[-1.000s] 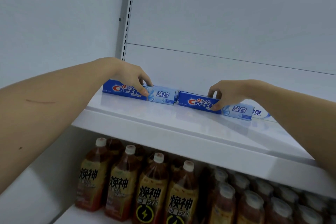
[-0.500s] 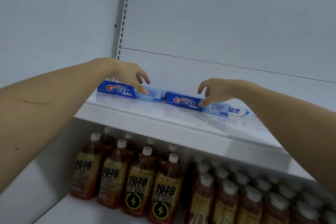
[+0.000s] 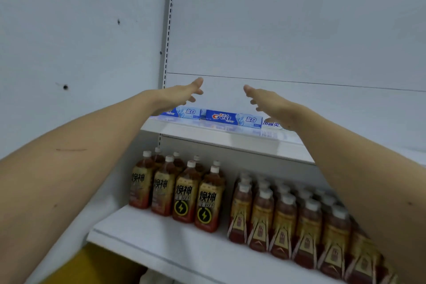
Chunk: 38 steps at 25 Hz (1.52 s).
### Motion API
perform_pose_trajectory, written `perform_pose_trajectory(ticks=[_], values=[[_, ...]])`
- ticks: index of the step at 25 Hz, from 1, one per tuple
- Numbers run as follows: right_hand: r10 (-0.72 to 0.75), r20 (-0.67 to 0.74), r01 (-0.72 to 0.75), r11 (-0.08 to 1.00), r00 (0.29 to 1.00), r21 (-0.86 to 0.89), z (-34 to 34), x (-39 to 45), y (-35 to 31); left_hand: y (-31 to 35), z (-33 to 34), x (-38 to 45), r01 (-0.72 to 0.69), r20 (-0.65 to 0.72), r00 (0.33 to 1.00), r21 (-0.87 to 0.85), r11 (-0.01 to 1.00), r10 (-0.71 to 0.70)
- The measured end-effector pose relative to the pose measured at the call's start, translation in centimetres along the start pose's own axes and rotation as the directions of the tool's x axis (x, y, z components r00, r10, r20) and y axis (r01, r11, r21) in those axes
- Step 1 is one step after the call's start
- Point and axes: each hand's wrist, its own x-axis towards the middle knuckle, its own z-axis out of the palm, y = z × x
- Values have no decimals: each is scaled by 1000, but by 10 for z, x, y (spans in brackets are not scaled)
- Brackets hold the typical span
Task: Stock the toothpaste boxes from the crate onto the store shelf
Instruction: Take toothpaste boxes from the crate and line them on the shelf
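Observation:
Two blue Crest toothpaste boxes lie end to end at the back of the upper white shelf (image 3: pixel 230 139): the left box (image 3: pixel 187 113), partly behind my left wrist, and the right box (image 3: pixel 232 119). A third, whiter box (image 3: pixel 272 124) peeks out behind my right hand. My left hand (image 3: pixel 177 97) hovers above the left box with fingers spread, holding nothing. My right hand (image 3: pixel 267 104) hovers above the right box's right end, fingers straight, also holding nothing. The crate is out of view.
The lower shelf (image 3: pixel 161 244) carries rows of brown drink bottles (image 3: pixel 184 191), with more bottles (image 3: pixel 288 221) to the right. A perforated shelf upright (image 3: pixel 169 18) runs up the white back wall. Something yellow (image 3: pixel 92 267) shows under the lower shelf at bottom left.
Both hands let go of the two Crest boxes and lifted off them, fingers opening. The boxes stay on the shelf. The view has tipped downward, showing more of the bottle shelf.

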Motion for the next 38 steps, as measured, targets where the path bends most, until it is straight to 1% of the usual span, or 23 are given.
perform_pose_trajectory(ticks=[3,7,12,14,16,18,19,21,24,29,32,35,38], values=[[24,-13,-21,980,1000,196,-4,-34,1,18,17,-33,16,-58,998,-154,988,-26],[15,-49,4,929,999,371,-4,-79,-5,33,36,-71,-8,-79,997,-308,951,-18],[61,-145,12,888,988,460,11,-137,-1,31,63,-113,-34,-98,995,-433,901,-10],[89,-169,7,868,982,497,24,-160,4,21,76,-129,-53,-132,991,-482,874,-13],[140,-177,-24,845,974,534,43,-187,10,9,92,-149,-73,-170,985,-566,821,-30],[192,-182,-57,823,964,565,68,-217,20,-5,116,-173,-76,-180,982,-638,766,-52],[217,-175,-76,808,961,584,80,-232,25,-13,130,-185,-64,-158,986,-658,750,-54],[266,-158,-120,788,951,604,104,-263,38,-27,156,-212,-7,-73,996,-683,730,-58],[353,-130,-201,757,927,622,134,-305,58,-48,190,-245,76,49,997,-691,719,-59],[465,-103,-309,722,879,619,171,-360,111,-77,256,-282,199,171,979,-682,704,-111],[538,-22,-421,685,843,595,190,-383,153,-94,311,-298,304,265,950,-658,689,-167],[586,54,-503,639,808,582,208,-407,208,-106,373,-308,405,347,909,-604,686,-232],[652,163,-615,560,741,556,231,-436,274,-117,437,-312,516,433,847,-526,676,-310]])
